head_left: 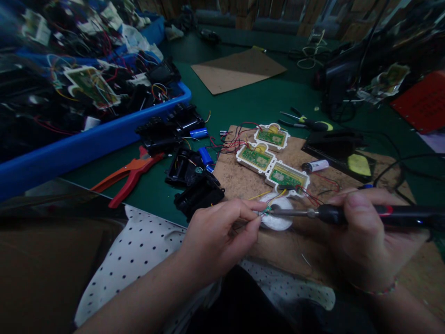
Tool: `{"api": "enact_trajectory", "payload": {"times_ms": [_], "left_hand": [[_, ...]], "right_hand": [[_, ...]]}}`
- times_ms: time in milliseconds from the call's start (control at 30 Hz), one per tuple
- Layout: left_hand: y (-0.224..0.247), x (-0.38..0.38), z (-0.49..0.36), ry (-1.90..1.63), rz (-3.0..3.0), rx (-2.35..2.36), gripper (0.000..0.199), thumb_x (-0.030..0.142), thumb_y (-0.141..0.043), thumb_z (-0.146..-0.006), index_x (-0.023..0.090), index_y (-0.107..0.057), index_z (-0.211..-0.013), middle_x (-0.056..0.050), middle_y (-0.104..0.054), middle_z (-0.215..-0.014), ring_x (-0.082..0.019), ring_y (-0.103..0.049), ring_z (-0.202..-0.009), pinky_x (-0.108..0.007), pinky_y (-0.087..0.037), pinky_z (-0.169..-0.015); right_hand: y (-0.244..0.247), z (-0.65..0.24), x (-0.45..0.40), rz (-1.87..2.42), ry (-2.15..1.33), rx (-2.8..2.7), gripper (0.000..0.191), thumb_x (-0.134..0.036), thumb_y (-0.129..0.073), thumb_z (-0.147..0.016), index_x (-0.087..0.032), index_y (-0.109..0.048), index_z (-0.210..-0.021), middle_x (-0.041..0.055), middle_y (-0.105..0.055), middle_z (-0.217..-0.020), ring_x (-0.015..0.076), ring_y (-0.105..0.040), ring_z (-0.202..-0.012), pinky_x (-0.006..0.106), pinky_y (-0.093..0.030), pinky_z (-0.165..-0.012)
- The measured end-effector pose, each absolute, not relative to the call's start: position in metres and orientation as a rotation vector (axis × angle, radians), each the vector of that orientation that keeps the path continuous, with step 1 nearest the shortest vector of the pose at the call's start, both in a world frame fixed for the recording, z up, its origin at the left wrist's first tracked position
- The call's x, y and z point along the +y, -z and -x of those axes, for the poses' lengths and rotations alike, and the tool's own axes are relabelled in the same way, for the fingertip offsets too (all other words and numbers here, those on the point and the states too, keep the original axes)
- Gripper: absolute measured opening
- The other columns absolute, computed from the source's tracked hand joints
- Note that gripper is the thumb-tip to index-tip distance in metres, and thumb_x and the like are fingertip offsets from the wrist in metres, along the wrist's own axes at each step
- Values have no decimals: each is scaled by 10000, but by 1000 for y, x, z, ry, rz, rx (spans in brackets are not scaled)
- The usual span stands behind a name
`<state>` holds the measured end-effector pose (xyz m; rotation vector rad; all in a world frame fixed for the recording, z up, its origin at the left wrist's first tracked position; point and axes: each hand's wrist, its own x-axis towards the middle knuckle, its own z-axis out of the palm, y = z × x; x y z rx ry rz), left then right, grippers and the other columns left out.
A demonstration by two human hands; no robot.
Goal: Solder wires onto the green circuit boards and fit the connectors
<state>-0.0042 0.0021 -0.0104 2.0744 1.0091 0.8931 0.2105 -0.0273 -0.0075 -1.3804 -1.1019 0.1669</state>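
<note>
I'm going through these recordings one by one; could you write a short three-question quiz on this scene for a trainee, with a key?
1. True or false: the right hand is holding the soldering iron.
2. How many white-cased circuit boards sit grouped on the brown board?
3. Where do the orange-and-red-handled pliers lie?
a) inside the blue bin
b) on the green table
c) on the brown board

Key:
1. True
2. Three
3. b
</note>
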Motion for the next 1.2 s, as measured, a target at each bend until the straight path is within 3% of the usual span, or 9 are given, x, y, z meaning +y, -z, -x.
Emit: {"api": "enact_trajectory", "payload": {"times_ms": [433,833,1200], "left_hand": [[10,1,4,-882,-2079,1014,87,120,-658,-870,202,-635,-851,2,-785,-1090,-85,-676,-653,-186,-512,-519],[8,2,3,-882,-2093,1020,95,113,-659,-864,195,-625,-830,0,-792,-1069,-83,-690,-658,-181,-545,-569],[7,1,3,-871,-2091,1036,79,123,-665,-859,197,-646,-841,-3,-790,-1075,-61,-617,-541,-177,-500,-485]], "right_hand": [[6,-213,-28,1387,-138,-1112,245,-310,-704,-817,-212,-656,-598,-32,-662,-600,116,-571,-516,267,-476,-516],[8,-212,-26,1392,-157,-1089,249,-321,-703,-811,-210,-657,-593,-24,-662,-599,126,-576,-513,282,-492,-527],[7,-212,-26,1375,-162,-1109,241,-299,-698,-809,-209,-650,-590,-23,-662,-592,130,-591,-519,274,-490,-521]]}}
